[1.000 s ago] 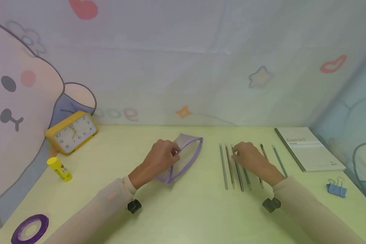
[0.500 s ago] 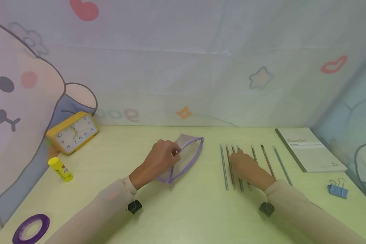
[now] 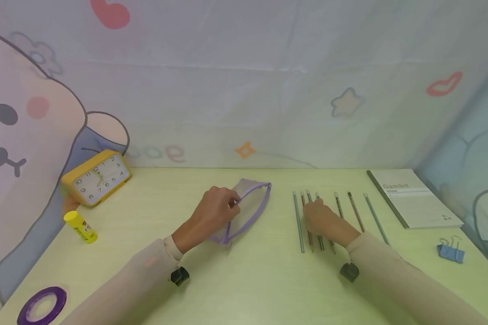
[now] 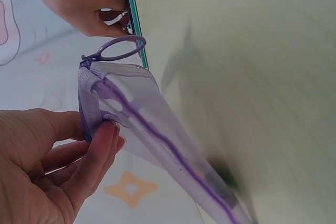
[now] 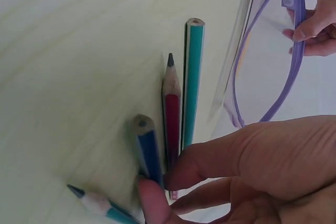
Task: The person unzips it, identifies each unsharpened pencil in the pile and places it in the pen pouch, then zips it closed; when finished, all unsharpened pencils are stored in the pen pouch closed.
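My left hand (image 3: pixel 213 214) pinches the edge of a translucent zip pencil pouch (image 4: pixel 170 145) with purple trim, its mouth spread apart. A ring pull (image 4: pixel 123 51) hangs at the zip's end. To the right, my right hand (image 3: pixel 328 222) holds a dark blue pencil (image 5: pixel 149 153) between thumb and fingers. Beside that lie a sharpened red pencil (image 5: pixel 172 111) and a teal pencil (image 5: pixel 193 72) with a flat end. A sharpened green pencil (image 5: pixel 114 212) slants near the thumb. In the head view, my right hand hides the middles of several pencils.
More pencils, among them a brown one (image 3: pixel 355 210) and a teal one (image 3: pixel 376 218), lie right of my hand. Further right are a notebook (image 3: pixel 416 198) and a blue binder clip (image 3: pixel 450 253). A yellow clock (image 3: pixel 99 178), glue stick (image 3: pixel 80 227) and purple tape roll (image 3: pixel 26 311) sit at left.
My right hand has shifted left and down over the pencils and taken hold of the dark blue one, whose top end has edged left. The left hand and pouch stay put.
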`<state>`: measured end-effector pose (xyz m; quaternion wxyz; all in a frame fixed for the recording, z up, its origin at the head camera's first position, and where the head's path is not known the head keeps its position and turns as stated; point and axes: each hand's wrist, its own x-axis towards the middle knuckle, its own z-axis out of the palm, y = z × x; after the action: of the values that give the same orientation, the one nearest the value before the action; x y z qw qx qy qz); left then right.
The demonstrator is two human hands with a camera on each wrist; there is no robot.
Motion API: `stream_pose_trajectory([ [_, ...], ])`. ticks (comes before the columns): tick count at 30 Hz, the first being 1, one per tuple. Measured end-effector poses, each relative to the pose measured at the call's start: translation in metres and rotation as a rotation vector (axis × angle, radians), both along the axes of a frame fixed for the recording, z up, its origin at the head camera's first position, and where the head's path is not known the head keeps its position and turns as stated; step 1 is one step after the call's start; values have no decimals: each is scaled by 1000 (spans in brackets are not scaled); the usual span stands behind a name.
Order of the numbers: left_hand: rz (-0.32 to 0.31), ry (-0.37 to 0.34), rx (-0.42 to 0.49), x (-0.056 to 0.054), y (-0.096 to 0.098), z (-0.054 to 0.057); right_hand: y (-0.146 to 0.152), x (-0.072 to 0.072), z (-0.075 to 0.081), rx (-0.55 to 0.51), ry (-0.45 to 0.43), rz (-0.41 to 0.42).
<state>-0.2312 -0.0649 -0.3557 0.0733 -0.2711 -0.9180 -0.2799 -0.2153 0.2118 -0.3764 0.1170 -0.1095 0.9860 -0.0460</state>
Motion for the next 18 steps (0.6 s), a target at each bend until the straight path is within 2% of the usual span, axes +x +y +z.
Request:
stream_pose_trajectory([
  [4,-1,4,-6,0,0,0,3,-4,2,-43,-22,-48],
  [9,-1,36,0,0,-1,0,13,-10,8,-207,-33,-88],
  [12,-2,28,-4,0,-2,0,23,-14,14,-396,-96,-108],
  [15,-8,22,-9,-1,-2,1,33,-17,18,-627,-215,-149],
  [18,-11,33,-7,-2,-3,2,37,-19,23,-847,-318,-131],
])
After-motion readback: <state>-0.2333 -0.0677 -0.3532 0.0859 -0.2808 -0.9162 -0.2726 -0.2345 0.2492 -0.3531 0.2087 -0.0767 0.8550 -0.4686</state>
